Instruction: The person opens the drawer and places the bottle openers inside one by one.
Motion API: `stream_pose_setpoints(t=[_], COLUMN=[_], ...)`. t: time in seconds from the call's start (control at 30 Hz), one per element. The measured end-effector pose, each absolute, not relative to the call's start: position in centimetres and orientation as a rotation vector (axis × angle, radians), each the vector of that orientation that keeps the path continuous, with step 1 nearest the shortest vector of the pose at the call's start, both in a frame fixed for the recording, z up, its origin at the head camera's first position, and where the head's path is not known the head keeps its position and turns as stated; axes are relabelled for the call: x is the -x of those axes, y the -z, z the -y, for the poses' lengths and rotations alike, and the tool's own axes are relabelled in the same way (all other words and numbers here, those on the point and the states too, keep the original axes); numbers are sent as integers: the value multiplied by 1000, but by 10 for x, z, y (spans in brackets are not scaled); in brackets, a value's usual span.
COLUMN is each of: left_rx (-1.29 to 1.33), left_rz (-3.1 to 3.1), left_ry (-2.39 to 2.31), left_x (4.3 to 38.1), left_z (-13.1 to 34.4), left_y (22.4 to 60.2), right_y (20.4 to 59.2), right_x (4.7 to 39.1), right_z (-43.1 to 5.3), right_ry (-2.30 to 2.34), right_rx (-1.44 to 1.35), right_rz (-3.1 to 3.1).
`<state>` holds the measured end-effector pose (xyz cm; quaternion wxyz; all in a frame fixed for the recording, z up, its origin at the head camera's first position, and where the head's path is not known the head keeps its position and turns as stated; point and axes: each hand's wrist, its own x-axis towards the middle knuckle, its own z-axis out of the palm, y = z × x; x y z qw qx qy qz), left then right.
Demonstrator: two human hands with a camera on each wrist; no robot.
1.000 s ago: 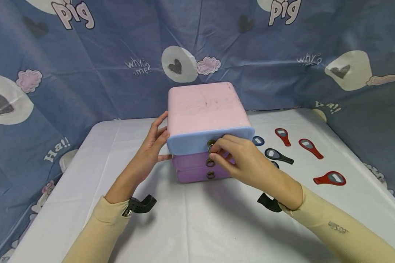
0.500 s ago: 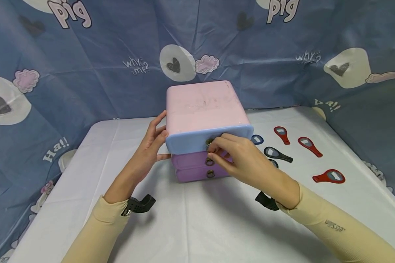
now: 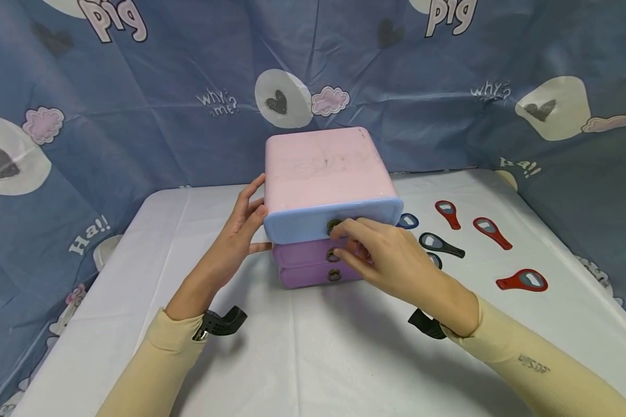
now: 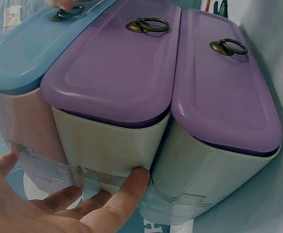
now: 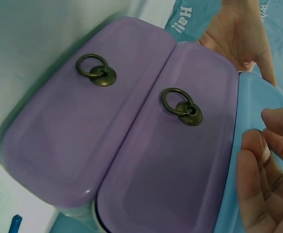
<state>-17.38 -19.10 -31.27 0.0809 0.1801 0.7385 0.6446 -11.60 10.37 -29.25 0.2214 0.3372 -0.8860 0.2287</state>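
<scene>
A small three-drawer cabinet point(image 3: 323, 168) stands on the table, pink on top, with one blue drawer front point(image 3: 297, 226) above two purple drawer fronts point(image 4: 117, 63). Each front carries a bronze ring pull point(image 5: 177, 102). My left hand point(image 3: 235, 231) rests spread against the cabinet's left side; the left wrist view shows its fingertips touching the side walls. My right hand point(image 3: 386, 249) is at the blue front, its bent fingertips beside the top ring pull point(image 4: 66, 13). Thumb and forefinger stand apart, with no ring visible between them. The blue front sits against the pink body.
To the cabinet's right lie several bottle openers: red ones point(image 3: 492, 233), a black one point(image 3: 441, 245) and a blue one point(image 3: 408, 221), another partly hidden behind my right hand. A white cloth point(image 3: 292, 359) covers the table. Printed blue fabric point(image 3: 188, 145) hangs behind.
My right thumb and forefinger have parted from the top ring pull, which they pinched earlier. My left hand stays on the cabinet's side, and the drawers look unmoved.
</scene>
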Motion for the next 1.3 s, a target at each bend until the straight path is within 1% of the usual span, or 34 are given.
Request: stream_pose_setpoints(t=[0.23,0.5,0.77,1.3], left_rx=[-569,-645,-569,-539], left_rz=[-2184,-2132,-2239,-2297], left_ry=[-1914,-1892,-1869,-1870], left_x=[177,180,176,175], left_z=[187,182,187,191], left_y=[316,319,315,314], right_y=[301,319,332,343], right_x=[107,101,103,105], right_z=[-114,-122,-115,-107], right_ry=[-626,-538,-422,-379], right_rx=[-975,-941,-962,-967], right_rz=[2463,2649,2674,2654])
